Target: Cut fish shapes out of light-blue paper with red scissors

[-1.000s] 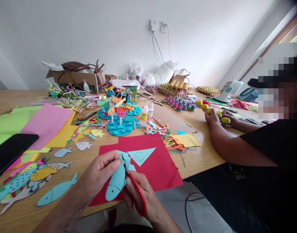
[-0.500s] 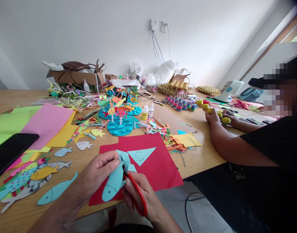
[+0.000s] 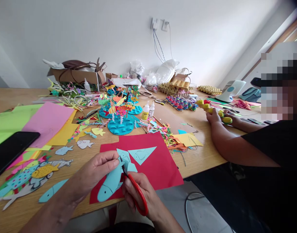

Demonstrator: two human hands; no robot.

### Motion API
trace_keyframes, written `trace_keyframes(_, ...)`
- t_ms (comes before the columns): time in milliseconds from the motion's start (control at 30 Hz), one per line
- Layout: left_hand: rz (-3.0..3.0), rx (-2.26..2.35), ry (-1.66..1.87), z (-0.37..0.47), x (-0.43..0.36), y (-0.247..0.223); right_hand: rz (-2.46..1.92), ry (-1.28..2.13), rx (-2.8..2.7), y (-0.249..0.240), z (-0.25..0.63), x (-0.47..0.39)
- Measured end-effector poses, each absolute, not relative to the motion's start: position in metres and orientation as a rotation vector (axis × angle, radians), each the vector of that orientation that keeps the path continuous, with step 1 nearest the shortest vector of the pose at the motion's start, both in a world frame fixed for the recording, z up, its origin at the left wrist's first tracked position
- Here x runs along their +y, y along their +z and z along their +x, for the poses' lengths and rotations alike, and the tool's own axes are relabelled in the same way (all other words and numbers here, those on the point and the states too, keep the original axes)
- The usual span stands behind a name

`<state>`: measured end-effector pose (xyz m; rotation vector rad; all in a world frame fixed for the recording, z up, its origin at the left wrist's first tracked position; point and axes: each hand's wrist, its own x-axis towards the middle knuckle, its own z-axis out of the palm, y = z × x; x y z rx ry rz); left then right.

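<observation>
Between the thumb and fingers of my left hand (image 3: 103, 168) is the tail end of a light blue paper fish (image 3: 110, 186), its head pointing down toward me. My right hand (image 3: 141, 191) grips red-handled scissors (image 3: 138, 194), with the blades at the paper near the fish's tail. Beneath both hands lies a red sheet of paper (image 3: 160, 171) at the table's front edge. On it are a light blue triangle with a drawn fish (image 3: 142, 154) and other light blue pieces, partly covered by my hands. Another light blue fish (image 3: 50, 192) lies beside my left forearm.
Left are cut paper fish (image 3: 44, 171), a black phone (image 3: 15, 150) and coloured sheets (image 3: 48, 123). Ahead stand a blue fish model (image 3: 120, 125) and glue bottles (image 3: 145, 111), near paper scraps (image 3: 169, 137). At right, another person's hands (image 3: 215, 116) hold a yellow piece.
The blue fish's head has swung slightly left and down, while my left hand stays at its tail. The scissors have hardly moved. The view has shifted a little.
</observation>
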<state>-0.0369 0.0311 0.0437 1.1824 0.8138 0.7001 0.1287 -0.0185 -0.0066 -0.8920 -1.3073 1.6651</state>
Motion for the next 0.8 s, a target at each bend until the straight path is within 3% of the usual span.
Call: trace_keyframes(800,1.141,0.756,0.469,-0.052,0.039,0.051,-0.892,1.753,-1.400,-0.002,0.138,-0.022)
